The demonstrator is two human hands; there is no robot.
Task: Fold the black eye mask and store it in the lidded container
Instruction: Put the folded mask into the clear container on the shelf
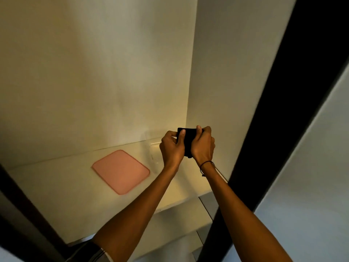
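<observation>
1. Head view: both arms reach forward into a pale, warmly lit alcove with a white shelf point(56, 178) at its base.
2. The left hand point(172, 146) and right hand point(203, 144) are raised side by side above the shelf, near the alcove's right rear corner.
3. Between them they hold the black eye mask point(188, 135), bunched into a compact, roughly rectangular bundle.
4. The left hand is clenched on the mask's left edge, with the thumb pressed on its near face and the fingers curled behind.
5. The right hand is clenched on the mask's right edge, with one fingertip showing over the top corner.
6. A small dark bit of the mask pokes out below, between the two wrists.
7. The mask is held in the air, clear of the shelf surface.
8. A pink lid point(120, 172), a flat square with rounded corners, lies on the shelf to the left of the hands and well apart from them.
9. A clear container point(154, 154) stands on the shelf just right of the lid, directly left of the left hand; its walls are faint and hard to trace, and it is uncovered.
10. A thin dark wristband point(206, 164) circles the right wrist.
11. A dark vertical frame point(283, 110) borders the alcove on the right.
</observation>
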